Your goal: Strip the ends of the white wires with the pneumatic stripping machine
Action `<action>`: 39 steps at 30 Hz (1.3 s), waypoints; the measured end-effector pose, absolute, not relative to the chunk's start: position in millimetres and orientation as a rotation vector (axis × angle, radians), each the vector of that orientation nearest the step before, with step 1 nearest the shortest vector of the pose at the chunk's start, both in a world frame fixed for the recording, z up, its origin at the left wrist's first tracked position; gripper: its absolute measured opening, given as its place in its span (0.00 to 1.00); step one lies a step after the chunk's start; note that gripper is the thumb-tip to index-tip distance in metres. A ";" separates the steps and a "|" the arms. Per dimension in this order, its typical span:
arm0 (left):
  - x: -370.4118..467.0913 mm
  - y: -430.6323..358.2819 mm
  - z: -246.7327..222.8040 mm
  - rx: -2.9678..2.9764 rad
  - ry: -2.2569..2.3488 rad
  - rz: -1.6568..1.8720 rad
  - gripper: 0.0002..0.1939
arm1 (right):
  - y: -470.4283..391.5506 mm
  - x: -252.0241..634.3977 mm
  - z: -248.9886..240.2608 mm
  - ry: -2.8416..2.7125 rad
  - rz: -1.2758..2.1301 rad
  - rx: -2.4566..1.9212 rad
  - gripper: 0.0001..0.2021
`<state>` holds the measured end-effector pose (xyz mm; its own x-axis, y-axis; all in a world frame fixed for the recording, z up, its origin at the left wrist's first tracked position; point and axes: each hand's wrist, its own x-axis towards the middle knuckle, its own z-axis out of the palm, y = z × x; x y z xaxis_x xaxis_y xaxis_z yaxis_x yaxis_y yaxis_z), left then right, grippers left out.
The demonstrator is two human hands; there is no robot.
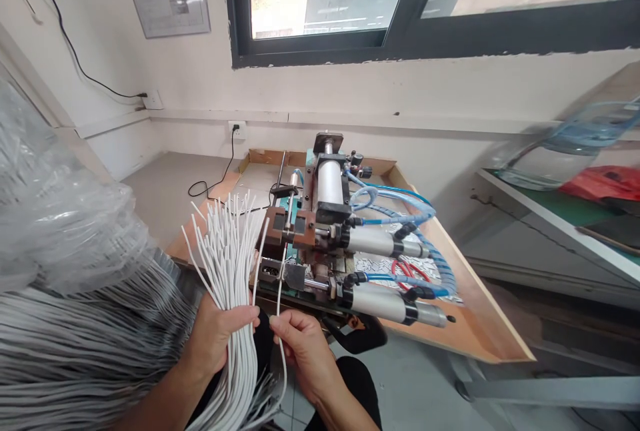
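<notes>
My left hand [220,330] is wrapped round a thick bundle of white cables [231,264], whose cut ends fan out upward. Between thumb and fingertips, my right hand [299,344] pinches one white cable [279,294] apart from the bundle. The upper end of that single cable reaches the jaws of a pneumatic machine [287,271], where its tip is hard to make out. Another cable stands slightly apart at the bundle's right side, near my left thumb. The machine has silver cylinders [377,301] and blue air hoses.
The machine stands in a shallow wooden tray [475,311] holding small white scraps. More grey-white cables [90,351] lie at the left under clear plastic [65,204]. A green-topped shelf [550,218] at the right carries a large bottle [575,138] and a red bag [603,183].
</notes>
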<state>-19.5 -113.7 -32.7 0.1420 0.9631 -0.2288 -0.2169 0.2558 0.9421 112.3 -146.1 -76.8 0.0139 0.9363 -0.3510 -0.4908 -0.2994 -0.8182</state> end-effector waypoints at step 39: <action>-14.8 -120.9 -33.4 0.921 1.105 1.112 0.09 | -140.1 104.1 -68.0 -0.560 1.518 -0.992 0.17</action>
<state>-14.8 -120.9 -33.4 0.0750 0.9763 -0.2033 -0.2097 0.2147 0.9539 104.1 -140.1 -68.0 0.0394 0.9611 -0.2732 -0.5534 -0.2067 -0.8068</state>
